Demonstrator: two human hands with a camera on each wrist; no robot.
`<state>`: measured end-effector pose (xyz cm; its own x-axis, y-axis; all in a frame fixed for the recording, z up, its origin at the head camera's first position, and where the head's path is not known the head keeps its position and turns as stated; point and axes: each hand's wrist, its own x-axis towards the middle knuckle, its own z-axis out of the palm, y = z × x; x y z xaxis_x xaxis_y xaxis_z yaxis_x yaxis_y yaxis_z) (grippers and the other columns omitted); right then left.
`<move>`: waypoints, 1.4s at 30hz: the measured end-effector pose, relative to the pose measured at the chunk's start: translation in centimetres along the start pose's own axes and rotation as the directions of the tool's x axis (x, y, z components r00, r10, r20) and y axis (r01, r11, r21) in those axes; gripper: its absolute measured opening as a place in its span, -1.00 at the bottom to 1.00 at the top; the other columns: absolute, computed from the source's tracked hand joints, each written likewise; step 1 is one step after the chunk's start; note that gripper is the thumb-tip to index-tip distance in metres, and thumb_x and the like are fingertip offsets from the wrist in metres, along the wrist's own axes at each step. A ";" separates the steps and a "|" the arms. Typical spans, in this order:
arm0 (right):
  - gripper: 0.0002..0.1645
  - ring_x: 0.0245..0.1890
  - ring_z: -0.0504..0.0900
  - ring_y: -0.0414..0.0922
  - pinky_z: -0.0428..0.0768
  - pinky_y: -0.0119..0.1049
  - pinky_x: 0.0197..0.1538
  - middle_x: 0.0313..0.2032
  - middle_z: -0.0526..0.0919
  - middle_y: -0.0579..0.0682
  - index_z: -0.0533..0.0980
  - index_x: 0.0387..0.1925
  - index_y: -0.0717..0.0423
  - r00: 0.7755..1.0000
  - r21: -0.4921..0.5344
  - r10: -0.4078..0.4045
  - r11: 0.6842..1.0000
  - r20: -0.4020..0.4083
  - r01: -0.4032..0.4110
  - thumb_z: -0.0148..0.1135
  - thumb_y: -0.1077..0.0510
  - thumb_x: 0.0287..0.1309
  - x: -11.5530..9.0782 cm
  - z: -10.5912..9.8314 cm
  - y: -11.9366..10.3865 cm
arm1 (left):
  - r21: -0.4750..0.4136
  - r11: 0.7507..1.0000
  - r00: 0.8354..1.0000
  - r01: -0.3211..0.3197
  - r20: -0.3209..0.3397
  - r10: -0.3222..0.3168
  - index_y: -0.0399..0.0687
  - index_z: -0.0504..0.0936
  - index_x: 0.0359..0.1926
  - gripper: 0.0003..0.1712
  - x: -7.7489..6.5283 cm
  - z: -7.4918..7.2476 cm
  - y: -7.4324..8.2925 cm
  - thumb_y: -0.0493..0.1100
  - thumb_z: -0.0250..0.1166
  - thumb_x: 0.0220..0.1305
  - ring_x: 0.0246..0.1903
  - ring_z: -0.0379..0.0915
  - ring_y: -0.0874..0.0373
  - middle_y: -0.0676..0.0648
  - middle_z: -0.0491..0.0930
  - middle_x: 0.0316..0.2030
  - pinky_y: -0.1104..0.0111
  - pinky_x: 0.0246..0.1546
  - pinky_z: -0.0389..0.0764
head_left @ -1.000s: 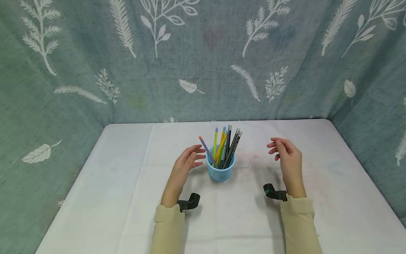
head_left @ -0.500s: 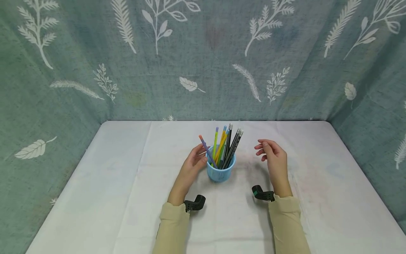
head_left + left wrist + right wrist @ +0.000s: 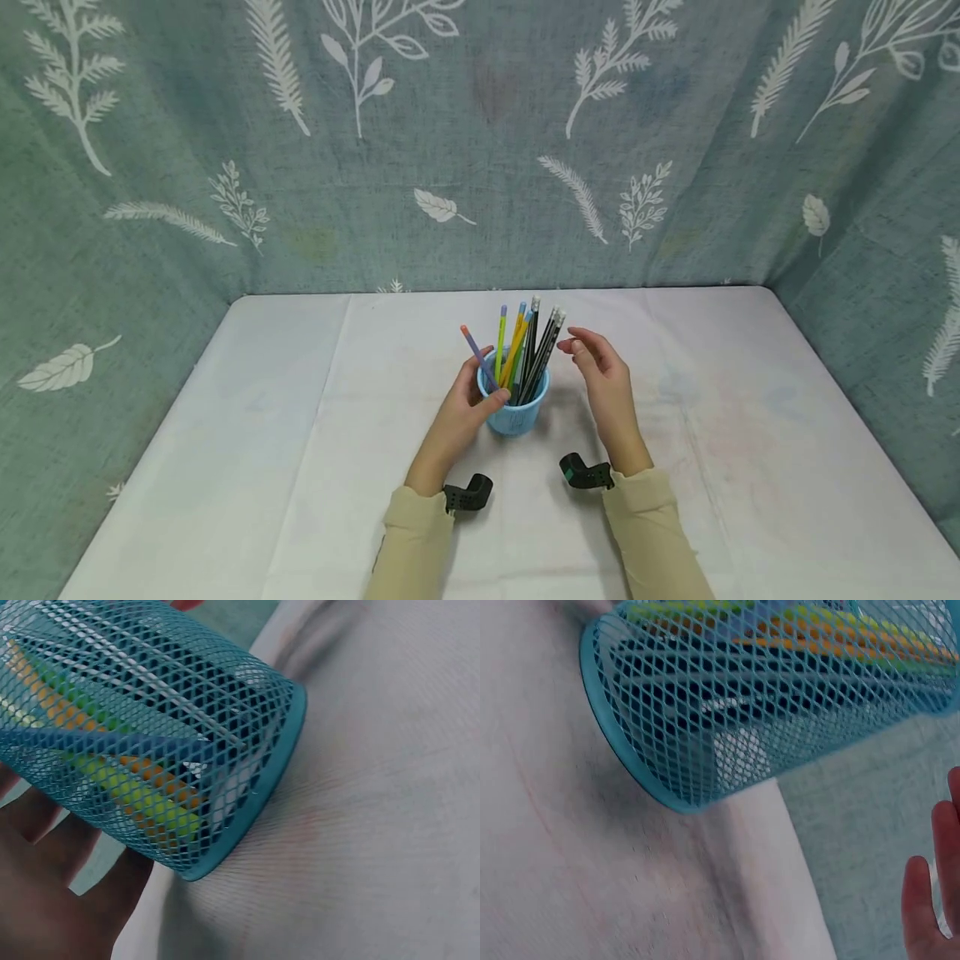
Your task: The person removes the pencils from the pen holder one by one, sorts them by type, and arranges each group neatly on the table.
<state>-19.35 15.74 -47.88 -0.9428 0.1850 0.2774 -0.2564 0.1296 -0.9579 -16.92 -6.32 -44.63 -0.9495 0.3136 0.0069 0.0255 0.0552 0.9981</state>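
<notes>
The left hand (image 3: 459, 417) now grips the cup (image 3: 514, 422), right hand (image 3: 609, 390) nearer.

Pencils (image 3: 517, 346) stand in a cup (image 3: 513, 420) on the table (image 3: 757, 467), between the hands (image 3: 457, 418) (image 3: 609, 393), before a curtain (image 3: 480, 150).

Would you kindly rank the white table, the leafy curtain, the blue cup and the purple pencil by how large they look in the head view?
1. leafy curtain
2. white table
3. blue cup
4. purple pencil, counting only what shows
</notes>
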 end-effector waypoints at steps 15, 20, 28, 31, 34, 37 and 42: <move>-0.63 -0.14 0.42 -0.20 0.43 -0.22 -0.06 -0.16 0.49 -0.13 0.49 -0.08 0.00 0.989 -0.161 0.094 0.984 0.113 -0.076 0.18 -0.05 0.09 -2.3 3.0 -5.0 | 0.062 0.998 0.996 0.009 0.086 -0.015 0.05 0.02 0.33 -0.18 -1.3 0.3 1.4 -0.19 0.25 0.11 0.18 0.14 0.10 -0.04 0.23 0.19 0.15 0.16 0.14; -0.66 -0.14 0.40 -0.21 0.44 -0.21 -0.07 -0.15 0.48 -0.18 0.52 -0.18 0.00 0.989 -0.177 0.074 0.983 0.131 -0.050 0.16 -0.11 0.09 -2.5 3.2 -4.9 | 0.073 0.997 0.996 0.006 0.086 -0.012 0.07 0.03 0.33 -0.17 -1.4 0.3 1.4 -0.16 0.26 0.10 0.17 0.15 0.08 -0.04 0.24 0.18 0.13 0.14 0.16; -0.71 -0.08 0.42 -0.23 0.45 -0.22 -0.08 -0.03 0.45 -0.13 0.54 -0.19 -0.02 0.967 -0.209 0.052 0.978 0.248 0.001 0.10 -0.07 0.15 -1.9 2.1 -5.3 | 0.093 0.995 0.995 -0.023 0.097 0.014 0.11 0.03 0.32 -0.17 -0.7 0.3 1.2 -0.11 0.26 0.10 0.15 0.18 0.11 0.00 0.24 0.17 0.13 0.13 0.18; -0.74 -0.09 0.46 -0.17 0.47 -0.21 -0.12 -0.03 0.46 -0.08 0.54 -0.17 0.06 0.959 -0.231 0.053 0.973 0.277 0.013 0.08 0.02 0.19 -2.0 1.5 -7.1 | 0.105 0.994 0.995 -0.037 0.100 0.026 0.20 0.04 0.32 -0.16 -0.1 0.4 0.1 -0.09 0.29 0.07 0.13 0.19 0.16 0.07 0.25 0.16 0.14 0.12 0.19; -0.77 -0.09 0.46 -0.14 0.47 -0.18 -0.14 -0.05 0.48 -0.02 0.54 -0.22 0.12 0.962 -0.227 0.056 0.974 0.267 0.006 0.11 0.07 0.17 -2.1 1.2 -7.6 | 0.120 0.992 0.995 -0.032 0.095 0.021 0.31 0.04 0.30 -0.15 0.2 0.4 -0.9 -0.04 0.31 0.04 0.11 0.21 0.21 0.13 0.26 0.14 0.18 0.12 0.20; -0.76 -0.12 0.45 -0.18 0.46 -0.19 -0.15 -0.08 0.48 -0.09 0.55 -0.23 0.06 0.971 -0.226 0.051 0.974 0.234 0.003 0.12 0.01 0.15 -1.9 1.2 -6.7 | 0.124 0.992 0.997 -0.018 0.083 0.007 0.33 0.04 0.28 -0.15 0.1 0.4 -0.9 -0.04 0.31 0.04 0.13 0.19 0.20 0.10 0.26 0.13 0.17 0.13 0.18; -0.70 -0.13 0.43 -0.23 0.46 -0.24 -0.11 -0.14 0.48 -0.18 0.54 -0.22 0.01 0.983 -0.243 -0.002 0.969 0.181 0.046 0.09 -0.08 0.16 -1.7 1.5 -5.9 | 0.130 0.992 0.997 -0.004 0.076 -0.006 0.30 0.05 0.27 -0.16 -0.1 0.2 -0.8 0.00 0.32 0.03 0.13 0.17 0.19 0.08 0.27 0.13 0.16 0.14 0.16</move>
<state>-16.52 13.23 -42.86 -0.9654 0.0050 0.2607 -0.2403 0.3711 -0.8970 -16.75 -6.23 -45.47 -0.9232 0.3843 -0.0039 0.0694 0.1768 0.9818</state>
